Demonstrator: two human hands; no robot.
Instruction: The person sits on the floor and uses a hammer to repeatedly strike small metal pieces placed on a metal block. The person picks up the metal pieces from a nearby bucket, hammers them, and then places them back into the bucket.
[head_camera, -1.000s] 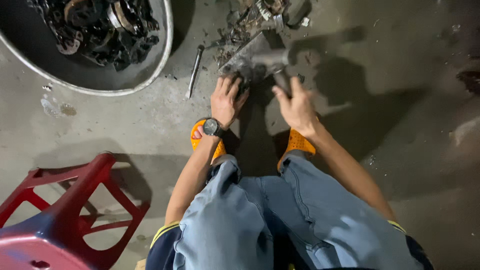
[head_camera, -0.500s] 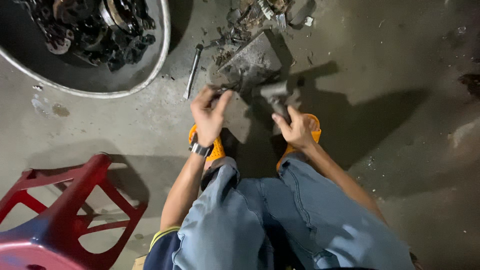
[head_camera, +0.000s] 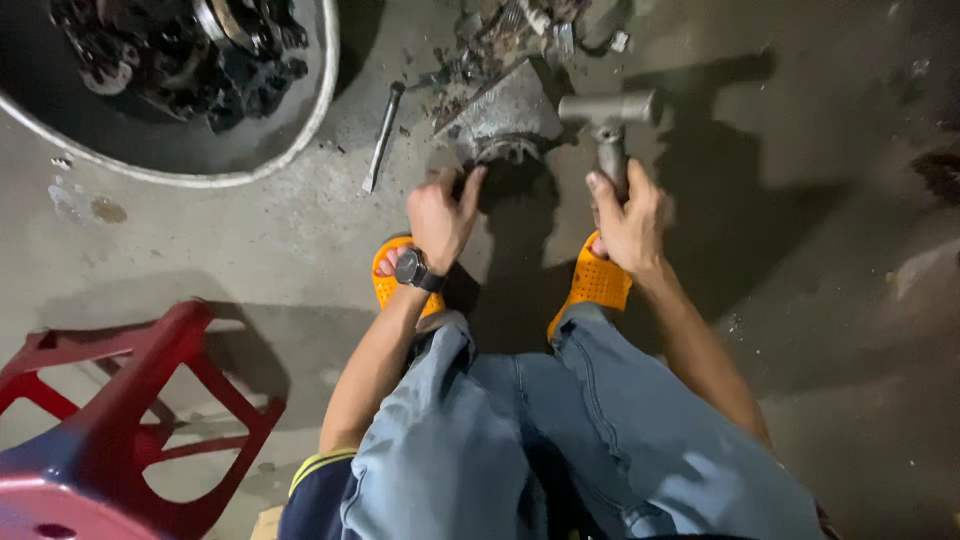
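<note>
1. The right hand (head_camera: 628, 215) has its fingers wrapped shut around the handle of a grey metal hammer (head_camera: 606, 125), whose head lies crosswise just beyond the fingertips.
2. The left hand (head_camera: 440, 215), a dark watch (head_camera: 410, 268) on its wrist, presses its fingers onto the near edge of a grimy metal casting (head_camera: 505, 120); they steady it without closing round it.
3. The casting sits on the concrete floor (head_camera: 250, 260), just left of the hammer head and ahead of both orange sandals (head_camera: 598, 282).
4. To strike well, I judge the left fingers should stay low on the near rim, clear of the hammer's path, with blows short and square.
5. Further left lie a steel rod (head_camera: 382, 135), a big basin (head_camera: 300, 120) of dark parts, and a red stool (head_camera: 120, 400).
</note>
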